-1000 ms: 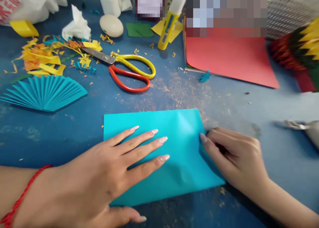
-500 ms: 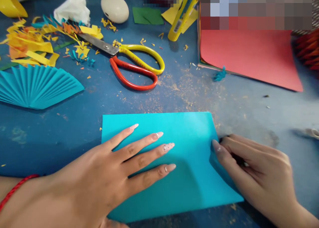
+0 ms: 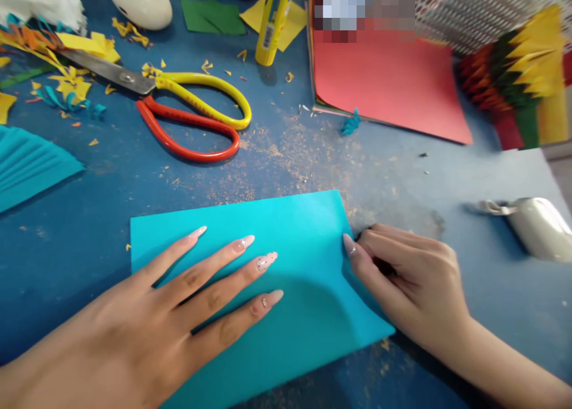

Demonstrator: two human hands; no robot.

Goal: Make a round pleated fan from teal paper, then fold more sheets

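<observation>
A folded turquoise paper sheet [image 3: 295,242] lies flat on the blue table [image 3: 111,218] in front of me. My left hand [image 3: 170,314] rests on its left half, palm down, fingers spread and stretched out. At the sheet's right edge my right hand [image 3: 406,278] has its fingers curled and its thumb pressed onto the paper's edge.
Yellow-and-red scissors [image 3: 187,108] lie at the back left among paper scraps [image 3: 75,87]. A pleated turquoise fan [image 3: 27,165] sits at the far left. A glue stick [image 3: 272,22], a stack of coloured paper topped by red [image 3: 384,81], a folded multicolour paper piece [image 3: 522,69] and a grey object [image 3: 536,227] lie around.
The view has swung, so everything sits further left in the picture. Both hands stay on the turquoise sheet in the same pose.
</observation>
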